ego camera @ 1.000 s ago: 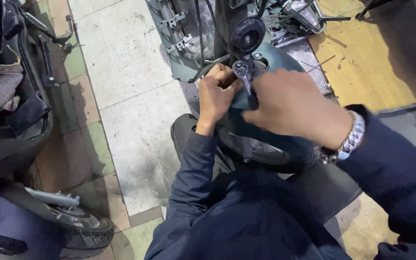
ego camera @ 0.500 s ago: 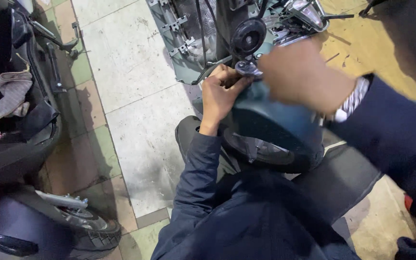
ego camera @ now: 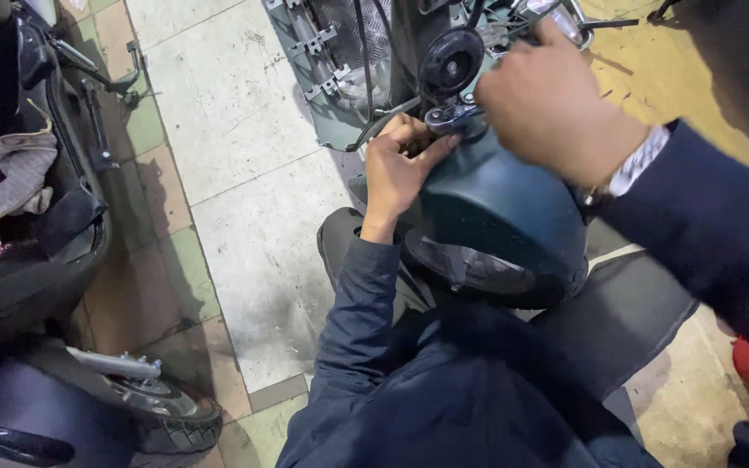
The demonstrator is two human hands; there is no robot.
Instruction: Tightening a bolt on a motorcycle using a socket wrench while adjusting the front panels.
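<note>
Nearest, the dark teal rounded plastic scooter fender covers the front tyre above the tiled floor. The left hand is clenched on its upper edge, thumb by the small metal bracket. Just beyond, the right hand curls over that bracket; what it grasps is hidden.

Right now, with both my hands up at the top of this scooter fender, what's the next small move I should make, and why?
Probably keep the left hand pressed on the dark teal fender and work the right hand at the small metal fitting above it. The left fingers already brace the fender's top edge beside that fitting, and the right hand hovers over it; what it grips is hidden.
</note>
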